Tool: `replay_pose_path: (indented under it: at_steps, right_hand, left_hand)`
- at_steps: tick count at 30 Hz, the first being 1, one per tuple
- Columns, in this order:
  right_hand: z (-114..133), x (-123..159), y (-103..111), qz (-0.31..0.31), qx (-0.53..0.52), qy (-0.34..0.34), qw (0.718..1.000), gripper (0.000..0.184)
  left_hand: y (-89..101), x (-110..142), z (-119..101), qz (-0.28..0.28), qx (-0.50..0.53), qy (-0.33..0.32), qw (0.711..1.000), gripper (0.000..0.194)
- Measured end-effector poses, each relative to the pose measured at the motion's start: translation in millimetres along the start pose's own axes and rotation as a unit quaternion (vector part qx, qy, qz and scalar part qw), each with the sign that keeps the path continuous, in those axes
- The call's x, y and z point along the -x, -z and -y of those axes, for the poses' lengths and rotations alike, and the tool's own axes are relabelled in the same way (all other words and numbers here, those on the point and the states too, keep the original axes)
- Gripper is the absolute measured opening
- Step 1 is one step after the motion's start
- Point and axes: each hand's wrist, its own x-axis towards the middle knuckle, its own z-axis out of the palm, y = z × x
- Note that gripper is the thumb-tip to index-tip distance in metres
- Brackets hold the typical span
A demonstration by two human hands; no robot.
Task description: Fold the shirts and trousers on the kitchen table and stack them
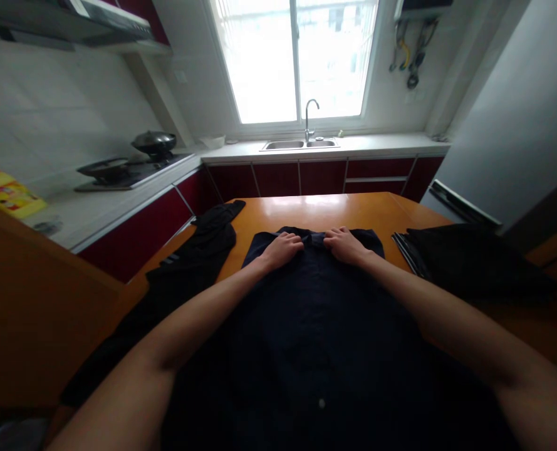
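A dark navy button-up shirt [313, 307] lies spread over the wooden table, its collar end away from me. My left hand [282, 248] is closed on the left side of the collar, fingers curled over the fabric. On the collar's right side, my right hand [344, 244] grips the cloth in the same way. A narrow gap separates the two hands, where dark collar fabric shows. One pale button [322, 403] stands out low on the shirt front. My fingertips are partly hidden in the cloth.
Black clothing [188, 257] lies along the left of the wooden table [306, 207]. A folded black stack [475, 257] sits at right. Beyond are a sink [282, 145], a stove [137, 172] with pans, a yellow jug [8, 194] and a fridge [508, 119].
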Motion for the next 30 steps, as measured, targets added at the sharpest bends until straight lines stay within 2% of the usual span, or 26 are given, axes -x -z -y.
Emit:
replay_pose_path:
  at_steps: [4, 6, 9, 11, 14, 18, 22, 26, 30]
  right_hand:
    - [2.1, 4.1, 8.3, 0.026, -0.029, 0.0, 0.999, 0.019]
    - [3.0, 0.9, 10.9, 0.044, -0.06, -0.05, 0.996, 0.017]
    - [-1.0, -11.7, 10.3, 0.048, -0.075, -0.151, 0.984, 0.026]
    - [-9.4, -22.7, 8.2, 0.042, -0.066, -0.205, 0.976, 0.031]
    - [-29.1, -37.1, 5.5, 0.053, -0.061, -0.263, 0.961, 0.027]
    - [-53.5, -48.7, 2.2, 0.105, -0.097, -0.294, 0.945, 0.028]
    - [-63.6, -55.4, -2.8, 0.135, -0.131, -0.313, 0.931, 0.025]
    - [-71.1, -58.2, -4.4, 0.124, -0.148, -0.32, 0.928, 0.021]
    - [-77.6, -56.4, -5.2, 0.076, -0.129, -0.35, 0.925, 0.019]
  left_hand:
    - [0.5, -7.7, 1.0, 0.005, 0.127, 0.113, 0.985, 0.029]
    - [-1.4, -19.6, 8.6, 0.003, 0.143, 0.17, 0.975, 0.038]
    - [-5.9, -41.4, 27.7, 0.02, 0.139, 0.249, 0.958, 0.046]
    - [-7.0, -53.2, 42.7, 0.042, 0.127, 0.295, 0.946, 0.043]
    - [-3.6, -62.2, 63.0, 0.064, 0.101, 0.336, 0.934, 0.03]
    - [2.2, -63.9, 79.9, 0.093, 0.104, 0.345, 0.928, 0.029]
    - [0.0, -65.7, 88.5, 0.116, 0.148, 0.317, 0.93, 0.025]
    - [-5.7, -69.5, 95.9, 0.081, 0.165, 0.297, 0.937, 0.025]
    - [-11.5, -71.1, 93.2, 0.03, 0.153, 0.3, 0.941, 0.02]
